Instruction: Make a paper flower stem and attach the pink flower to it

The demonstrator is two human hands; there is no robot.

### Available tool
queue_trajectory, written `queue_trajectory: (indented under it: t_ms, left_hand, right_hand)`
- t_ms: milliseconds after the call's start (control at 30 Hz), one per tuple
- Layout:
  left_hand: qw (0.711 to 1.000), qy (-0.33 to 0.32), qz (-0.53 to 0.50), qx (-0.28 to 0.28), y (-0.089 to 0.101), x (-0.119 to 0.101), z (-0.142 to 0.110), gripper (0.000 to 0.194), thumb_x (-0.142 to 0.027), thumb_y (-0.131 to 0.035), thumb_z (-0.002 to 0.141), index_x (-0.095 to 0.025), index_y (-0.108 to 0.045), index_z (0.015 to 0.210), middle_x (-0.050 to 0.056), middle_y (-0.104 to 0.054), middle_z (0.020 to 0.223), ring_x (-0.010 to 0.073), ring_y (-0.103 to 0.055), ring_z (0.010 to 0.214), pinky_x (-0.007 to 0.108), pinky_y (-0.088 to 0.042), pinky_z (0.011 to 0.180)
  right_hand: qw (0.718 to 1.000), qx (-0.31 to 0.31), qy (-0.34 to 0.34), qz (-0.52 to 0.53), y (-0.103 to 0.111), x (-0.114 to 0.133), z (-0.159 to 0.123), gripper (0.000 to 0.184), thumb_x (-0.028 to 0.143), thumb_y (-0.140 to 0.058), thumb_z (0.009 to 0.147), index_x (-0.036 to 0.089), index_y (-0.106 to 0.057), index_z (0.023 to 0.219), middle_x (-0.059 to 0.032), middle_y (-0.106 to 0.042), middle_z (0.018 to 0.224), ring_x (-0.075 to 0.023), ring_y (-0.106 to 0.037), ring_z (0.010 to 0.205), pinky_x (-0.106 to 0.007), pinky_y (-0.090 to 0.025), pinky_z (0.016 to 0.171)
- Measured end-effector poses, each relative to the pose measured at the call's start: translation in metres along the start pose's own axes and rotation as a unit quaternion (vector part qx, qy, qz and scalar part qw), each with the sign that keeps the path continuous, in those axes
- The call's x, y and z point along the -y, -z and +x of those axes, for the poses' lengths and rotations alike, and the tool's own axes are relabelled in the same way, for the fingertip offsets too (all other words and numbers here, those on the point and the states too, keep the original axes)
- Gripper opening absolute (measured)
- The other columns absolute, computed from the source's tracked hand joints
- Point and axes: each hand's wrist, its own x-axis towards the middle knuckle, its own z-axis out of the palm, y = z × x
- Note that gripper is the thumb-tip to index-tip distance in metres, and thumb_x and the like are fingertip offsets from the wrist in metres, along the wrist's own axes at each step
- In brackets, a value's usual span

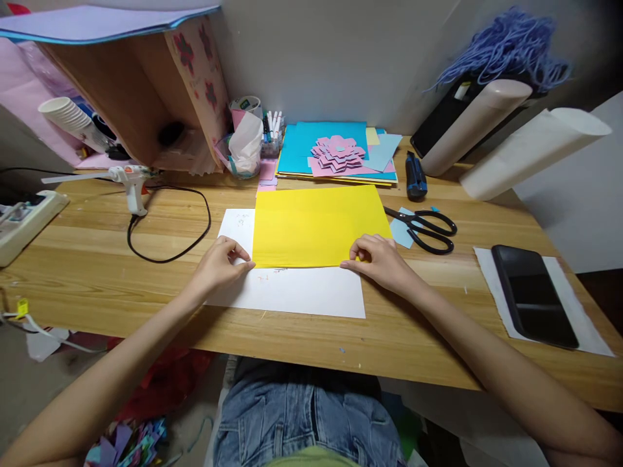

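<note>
A sheet of yellow paper (pixel 318 224) lies across a larger white sheet (pixel 302 295) on the wooden table. With thumb and fingers closed, my left hand (pixel 224 259) pinches the near left corner of the yellow paper. My right hand (pixel 372 256) grips its near edge toward the right corner, fingers curled and thumb along the edge. Small marks show on the white sheet. Black-handled scissors (pixel 428 230) lie just right of the yellow paper, over a light blue paper scrap (pixel 403 233), their blades partly covered by the yellow sheet.
A white glue gun (pixel 134 188) with its looping cord stands left. Behind are stacked blue sheets (pixel 296 149) with a pink paper flower (pixel 338 154), and a cup (pixel 243 155). A box cutter (pixel 415 175), paper rolls (pixel 530 155) and a black phone (pixel 533 295) are at right.
</note>
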Motion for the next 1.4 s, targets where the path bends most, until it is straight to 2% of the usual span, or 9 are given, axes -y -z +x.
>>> queue_trajectory:
  t_ms: [100, 167, 267, 433, 567, 733, 867, 1067, 1400]
  left_hand:
    - [0.999, -0.033, -0.020, -0.001, 0.000, 0.000, -0.001, 0.008, -0.025, -0.067, 0.065, -0.020, -0.062, 0.069, 0.003, -0.058, 0.078, 0.0162, -0.054, 0.071, 0.031, -0.046, 0.064]
    - [0.995, -0.090, -0.036, 0.016, -0.002, -0.005, -0.003, 0.005, -0.017, -0.060, 0.071, -0.021, -0.062, 0.073, 0.003, -0.059, 0.081, 0.0163, -0.056, 0.076, 0.031, -0.046, 0.069]
    - [0.980, -0.180, -0.044, 0.067, -0.007, -0.018, -0.008, 0.021, -0.007, -0.047, 0.078, -0.022, -0.062, 0.080, 0.003, -0.061, 0.085, 0.0163, -0.056, 0.082, 0.032, -0.045, 0.072]
    - [0.966, -0.238, -0.021, 0.094, -0.019, -0.045, -0.010, 0.017, -0.011, -0.045, 0.082, -0.020, -0.058, 0.087, 0.005, -0.059, 0.088, 0.0179, -0.055, 0.083, 0.033, -0.045, 0.070]
    - [0.965, -0.249, -0.012, 0.076, -0.031, -0.057, -0.006, 0.008, -0.018, -0.049, 0.083, -0.019, -0.057, 0.085, 0.004, -0.059, 0.082, 0.0165, -0.054, 0.077, 0.030, -0.044, 0.065]
    - [0.965, -0.255, 0.021, 0.050, -0.041, -0.062, -0.003, 0.014, -0.021, -0.046, 0.085, -0.018, -0.059, 0.080, 0.005, -0.058, 0.079, 0.0159, -0.053, 0.073, 0.029, -0.042, 0.061]
    - [0.958, -0.277, 0.073, 0.036, -0.047, -0.063, -0.004, 0.017, -0.023, -0.042, 0.088, -0.016, -0.057, 0.080, 0.006, -0.057, 0.078, 0.0175, -0.051, 0.072, 0.032, -0.042, 0.063]
    - [0.966, -0.233, 0.107, 0.004, -0.054, -0.063, -0.007, 0.020, -0.026, -0.038, 0.090, -0.016, -0.052, 0.080, 0.008, -0.055, 0.080, 0.0203, -0.049, 0.073, 0.035, -0.040, 0.065]
    - [0.980, -0.164, 0.112, -0.029, -0.053, -0.062, -0.010, 0.018, -0.031, -0.048, 0.086, -0.019, -0.048, 0.072, 0.005, -0.055, 0.074, 0.0193, -0.048, 0.069, 0.034, -0.037, 0.060]
  right_hand:
    - [1.000, 0.000, -0.002, 0.003, 0.000, 0.001, 0.000, 0.026, 0.042, -0.065, 0.074, 0.021, -0.054, 0.065, 0.0004, -0.056, 0.068, -0.0190, -0.051, 0.073, -0.033, -0.029, 0.071]
    - [1.000, -0.004, 0.003, 0.008, 0.000, 0.000, -0.001, 0.025, 0.041, -0.066, 0.074, 0.020, -0.054, 0.065, 0.0003, -0.057, 0.068, -0.0188, -0.051, 0.073, -0.033, -0.029, 0.071]
    - [1.000, -0.011, 0.015, 0.014, -0.001, 0.000, -0.002, 0.024, 0.040, -0.066, 0.074, 0.021, -0.054, 0.066, 0.0003, -0.057, 0.069, -0.0187, -0.051, 0.073, -0.034, -0.028, 0.072]
    - [0.999, -0.018, 0.022, 0.017, -0.001, 0.000, -0.003, 0.024, 0.040, -0.064, 0.075, 0.021, -0.053, 0.067, 0.0004, -0.058, 0.070, -0.0186, -0.052, 0.074, -0.034, -0.028, 0.072]
    - [0.999, -0.019, 0.044, 0.020, 0.001, 0.002, -0.005, 0.020, 0.037, -0.064, 0.077, 0.021, -0.054, 0.071, 0.0003, -0.059, 0.072, -0.0184, -0.053, 0.075, -0.036, -0.028, 0.075]
    - [0.989, 0.013, 0.144, 0.033, 0.000, 0.012, -0.007, 0.006, 0.024, -0.054, 0.084, 0.021, -0.054, 0.079, -0.0034, -0.060, 0.080, -0.0181, -0.052, 0.077, -0.032, -0.035, 0.072]
    - [0.983, 0.017, 0.182, 0.005, -0.007, 0.021, -0.006, 0.007, 0.021, -0.049, 0.086, 0.019, -0.054, 0.081, -0.0051, -0.058, 0.082, -0.0179, -0.050, 0.078, -0.031, -0.038, 0.070]
    - [0.988, 0.010, 0.147, -0.038, -0.013, 0.027, -0.002, 0.008, 0.022, -0.048, 0.086, 0.019, -0.052, 0.080, -0.0056, -0.059, 0.081, -0.0188, -0.050, 0.076, -0.032, -0.038, 0.070]
    - [0.996, 0.024, 0.065, -0.063, -0.009, 0.036, 0.008, 0.011, 0.019, -0.053, 0.078, 0.021, -0.053, 0.067, -0.0045, -0.062, 0.072, -0.0193, -0.053, 0.068, -0.034, -0.039, 0.062]
